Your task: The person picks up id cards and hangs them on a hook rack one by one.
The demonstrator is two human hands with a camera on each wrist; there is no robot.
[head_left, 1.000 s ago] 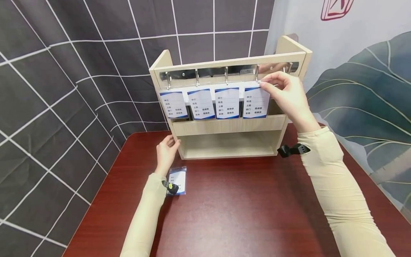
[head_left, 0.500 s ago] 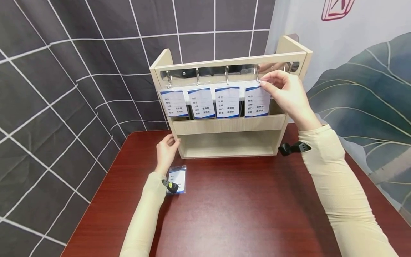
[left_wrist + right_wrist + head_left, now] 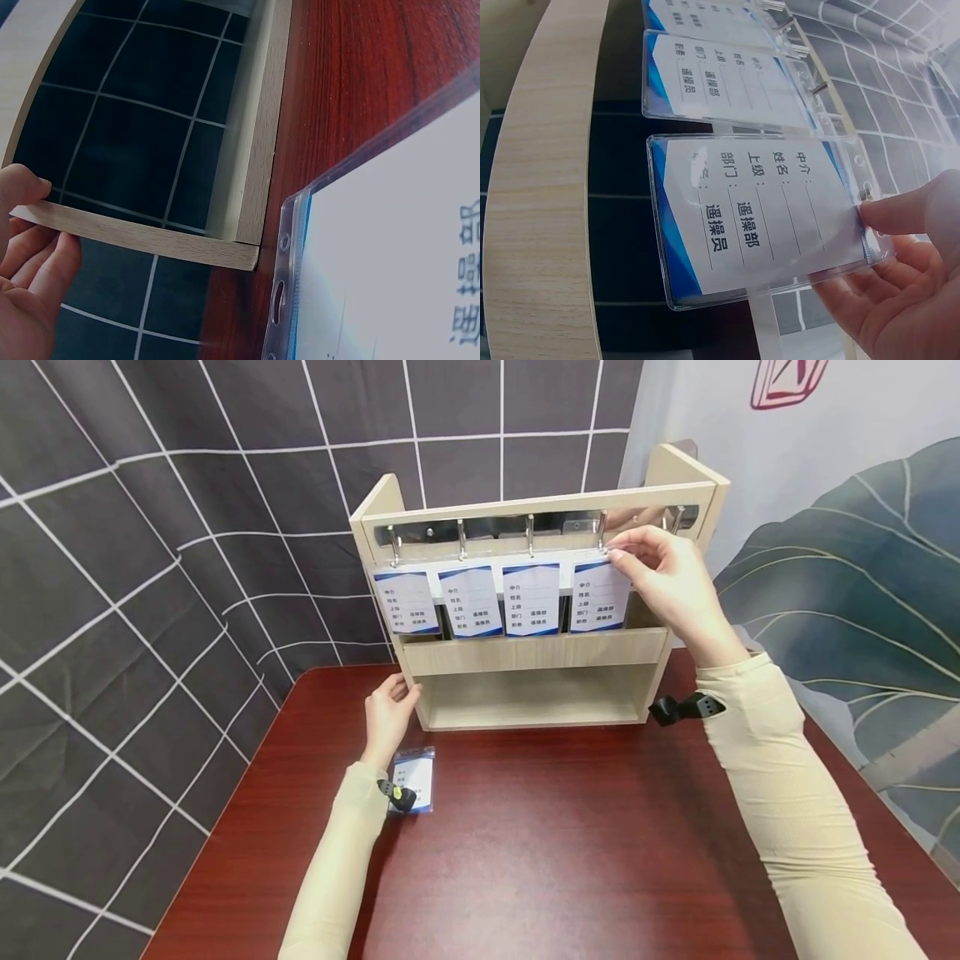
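Observation:
My right hand pinches the upper corner of a clear-sleeved name badge between thumb and fingers, right at the fourth hook of a metal hook strip. In the right wrist view the hook tip shows at the punched slot of this badge. Three similar badges hang in a row to its left, the nearest being a white-and-blue badge. With thumb and fingers, my left hand grips the lower left side panel of the pale wooden rack.
Another badge lies on the red-brown table, partly under the left wrist. A fifth hook sits just above the right hand. Behind the rack hangs a dark grid-patterned curtain; a leaf-patterned backdrop is at the right.
The badge in my right hand has risen slightly and its tilt has varied a little at the hook. My left hand stays in place on the rack.

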